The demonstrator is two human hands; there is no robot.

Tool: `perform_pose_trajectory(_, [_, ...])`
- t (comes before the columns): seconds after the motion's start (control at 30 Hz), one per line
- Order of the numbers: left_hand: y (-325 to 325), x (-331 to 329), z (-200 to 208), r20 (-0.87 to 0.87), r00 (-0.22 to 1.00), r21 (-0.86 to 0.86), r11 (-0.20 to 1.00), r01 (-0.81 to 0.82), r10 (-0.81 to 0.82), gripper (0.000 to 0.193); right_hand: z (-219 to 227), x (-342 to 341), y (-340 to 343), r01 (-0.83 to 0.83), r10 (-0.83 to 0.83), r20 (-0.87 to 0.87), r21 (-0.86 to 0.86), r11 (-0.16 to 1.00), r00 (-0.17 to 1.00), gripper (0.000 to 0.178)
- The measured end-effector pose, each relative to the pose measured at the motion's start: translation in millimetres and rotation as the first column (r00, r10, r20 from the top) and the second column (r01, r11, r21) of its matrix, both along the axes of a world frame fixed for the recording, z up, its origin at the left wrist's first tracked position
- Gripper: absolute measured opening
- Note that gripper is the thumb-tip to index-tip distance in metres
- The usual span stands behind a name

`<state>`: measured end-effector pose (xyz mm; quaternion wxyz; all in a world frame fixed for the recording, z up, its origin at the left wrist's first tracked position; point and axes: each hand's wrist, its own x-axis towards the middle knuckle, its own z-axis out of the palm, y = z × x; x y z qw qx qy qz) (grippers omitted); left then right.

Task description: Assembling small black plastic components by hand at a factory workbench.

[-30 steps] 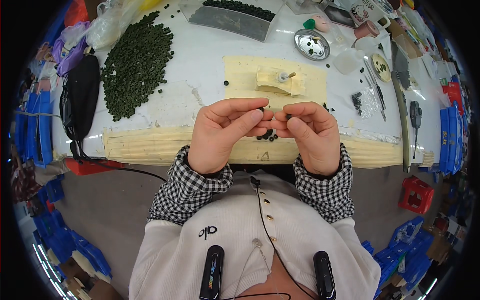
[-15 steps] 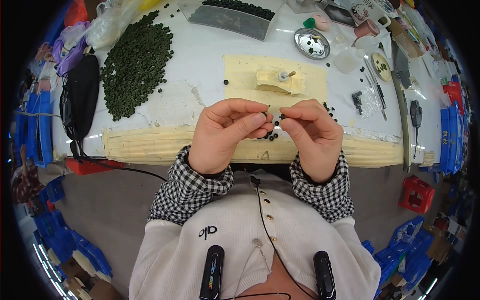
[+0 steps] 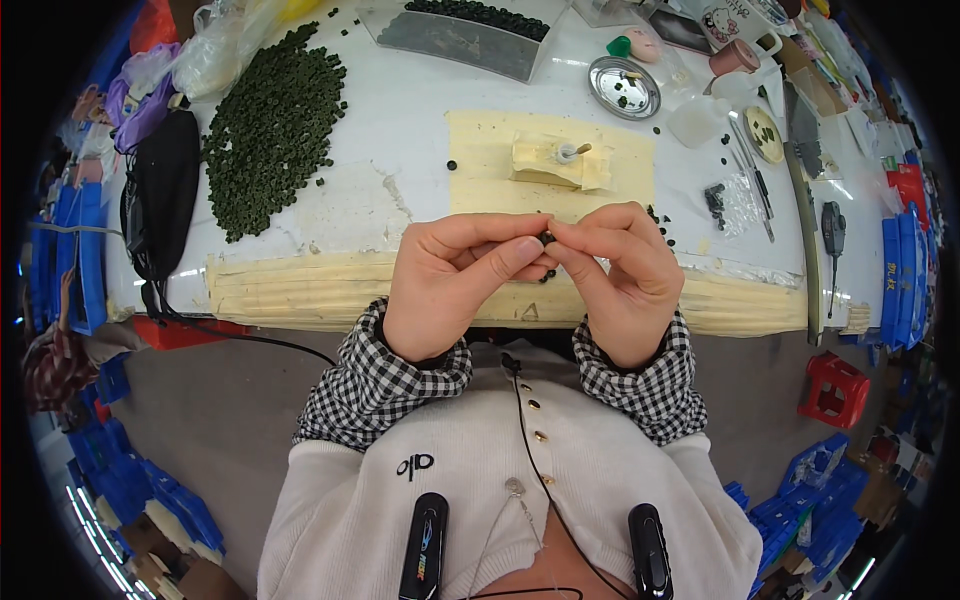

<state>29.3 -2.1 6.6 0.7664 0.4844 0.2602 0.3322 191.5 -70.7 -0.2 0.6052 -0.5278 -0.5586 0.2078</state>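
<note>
Over the front part of the table, my left hand (image 3: 435,280) and my right hand (image 3: 632,280) meet at the fingertips. Both are closed in a pinch around small dark round parts (image 3: 546,238), mostly covered by the fingers. How the pieces fit together is too small to tell. A few more dark round parts (image 3: 548,275) lie on the table just below my fingertips. Beyond my hands, a block wrapped in yellowish tape (image 3: 548,165), with a small white nozzle-like piece and a stick on top, stands on a yellowish sheet (image 3: 480,190).
A big heap of dark green small parts (image 3: 270,140) spreads at the left, beside a black pouch (image 3: 165,190). A clear tray (image 3: 455,52) of black parts lies at the back. Rightward are a round metal dish (image 3: 610,95), tweezers (image 3: 752,185) and a small plastic bag (image 3: 738,205).
My hands were slightly apart, each pinching a small dark part. They have come together, and the fingertips now touch around the parts.
</note>
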Motion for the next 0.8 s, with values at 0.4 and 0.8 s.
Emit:
perform_pose_trajectory(0.4, [-1,-1,-1,0.07,0.997,-0.087,0.996,0.014,-0.008,0.024,-1,-1,0,-0.136,0.114,-0.286,-0.059,0.989,0.952,0.025])
perform_pose_trajectory(0.8, [-3,2,2,0.11,0.993,-0.092,0.995,-0.039,0.049,0.022,-10,-4,-1,-0.223,0.159,-0.546,-0.053,0.973,0.822,0.023])
